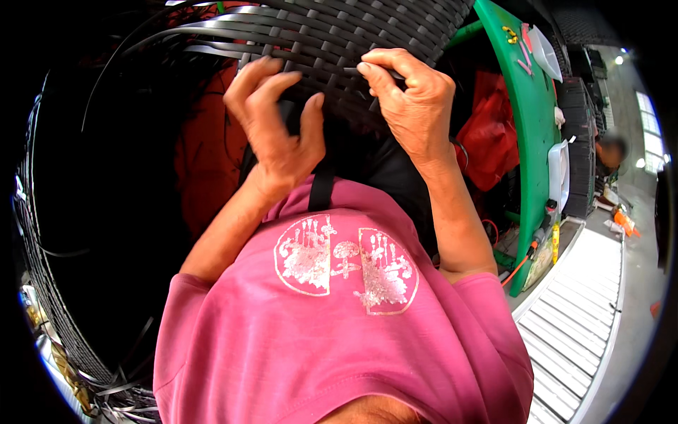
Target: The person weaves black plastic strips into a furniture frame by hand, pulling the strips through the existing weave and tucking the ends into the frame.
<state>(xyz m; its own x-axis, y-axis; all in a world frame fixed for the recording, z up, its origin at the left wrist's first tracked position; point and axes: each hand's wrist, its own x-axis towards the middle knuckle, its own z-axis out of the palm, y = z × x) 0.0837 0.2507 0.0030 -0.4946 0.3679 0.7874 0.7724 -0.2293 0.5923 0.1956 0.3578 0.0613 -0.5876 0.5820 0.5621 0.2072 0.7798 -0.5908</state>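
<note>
A dark grey panel woven from flat plastic strips point(367, 32) lies in front of me at the top of the view. Long loose strips point(191, 34) fan out from its left side. My right hand point(417, 99) is at the panel's near edge, with thumb and forefinger pinched on the end of a dark strip point(349, 70). Beside the same edge, my left hand point(272, 124) has its fingers spread and slightly blurred, with nothing seen in it. Deep shadow hides the area under the panel between both hands.
To the right stands a green table point(526, 127) bearing white trays point(558, 173) and small tools. Red material point(491, 134) hangs below it. A white slatted panel point(565, 332) lies farther right, and another person point(611, 152) is beyond. Dark strips point(53, 304) curve along the left.
</note>
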